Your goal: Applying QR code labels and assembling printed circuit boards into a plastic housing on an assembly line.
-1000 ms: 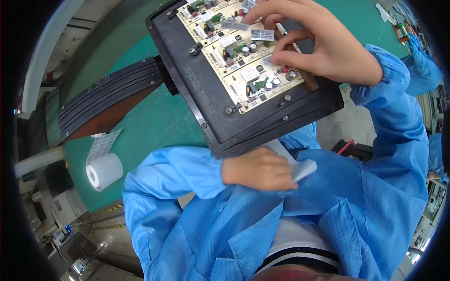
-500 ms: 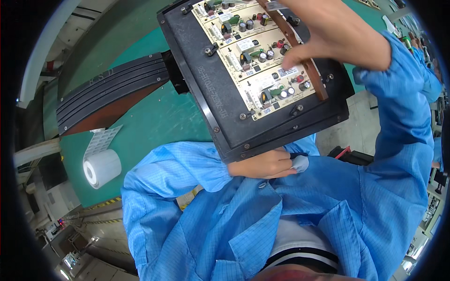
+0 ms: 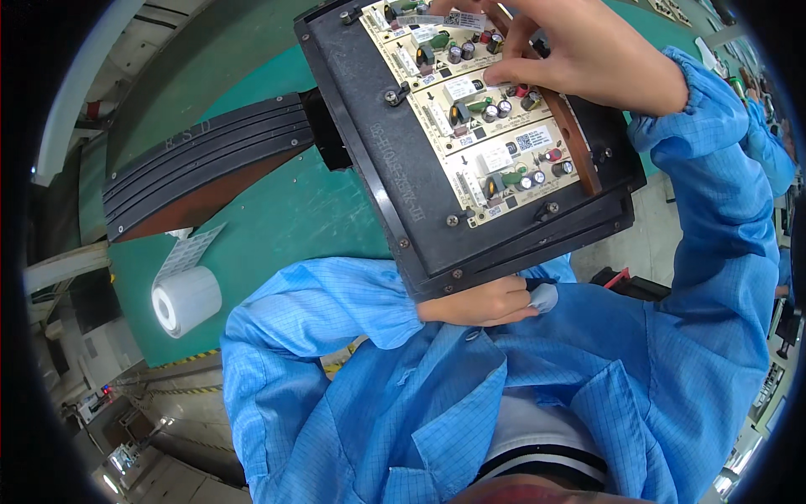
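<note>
My right hand [image 3: 579, 55] reaches over a row of cream circuit boards [image 3: 495, 126] seated in a black fixture [image 3: 361, 143]. Its thumb is bent over one board, and its fingertips at the upper edge hold a narrow white label strip [image 3: 457, 20] above the farthest board in view. The nearest board carries a similar white label [image 3: 531, 139]. A brown bar [image 3: 579, 151] runs along the boards' right ends. My left hand [image 3: 487, 302] is curled just under the fixture's near edge, beside a small whitish piece [image 3: 544, 297]; what its fingers hold is hidden.
On the green bench [image 3: 277, 218] at the left stands a roll of white labels [image 3: 186, 301], its strip partly unwound. A black curved cable chain [image 3: 210, 164] joins the fixture from the left. Another person's blue sleeve [image 3: 768, 139] shows at the far right.
My right hand has shifted left, and the label strip has moved left over the farthest board. The fixture and boards appear slightly to the right and lower. My left hand keeps its curled pose.
</note>
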Demonstrator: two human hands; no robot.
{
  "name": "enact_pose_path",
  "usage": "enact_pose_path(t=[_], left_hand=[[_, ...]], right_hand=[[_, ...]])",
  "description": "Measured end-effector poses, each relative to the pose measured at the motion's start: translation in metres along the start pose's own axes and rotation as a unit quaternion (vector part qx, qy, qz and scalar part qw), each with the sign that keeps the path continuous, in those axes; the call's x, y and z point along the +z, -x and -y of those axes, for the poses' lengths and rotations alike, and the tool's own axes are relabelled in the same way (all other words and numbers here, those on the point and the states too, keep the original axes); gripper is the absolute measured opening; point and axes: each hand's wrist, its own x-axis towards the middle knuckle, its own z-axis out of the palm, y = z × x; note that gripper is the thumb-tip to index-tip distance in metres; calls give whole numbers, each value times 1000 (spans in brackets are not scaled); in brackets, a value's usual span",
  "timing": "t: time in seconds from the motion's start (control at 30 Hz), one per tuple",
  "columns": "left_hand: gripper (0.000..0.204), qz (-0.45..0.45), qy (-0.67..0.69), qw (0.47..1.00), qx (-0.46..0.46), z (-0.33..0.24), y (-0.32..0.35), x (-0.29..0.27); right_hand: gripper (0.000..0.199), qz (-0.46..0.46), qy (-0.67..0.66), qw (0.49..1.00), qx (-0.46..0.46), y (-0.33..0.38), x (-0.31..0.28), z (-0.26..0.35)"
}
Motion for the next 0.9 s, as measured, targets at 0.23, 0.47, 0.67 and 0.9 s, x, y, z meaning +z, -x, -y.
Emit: enact_pose_path(t=[0.23, 0.47, 0.67, 0.9], left_hand=[[31, -39, 46, 998, 26, -1, -3, -1], [31, -34, 41, 998, 28, -1, -4, -2], [34, 12, 8, 1000, 0, -1, 0, 1], [34, -18, -14, 1000, -7, 1, 4, 12]], right_hand=[[73, -160, 158, 922, -316, -14, 4, -10], [64, -73, 7, 997, 2, -20, -3, -27], [52, -67, -53, 996, 40, -27, -1, -14], [46, -26, 51, 998, -17, -36, -6, -16]])
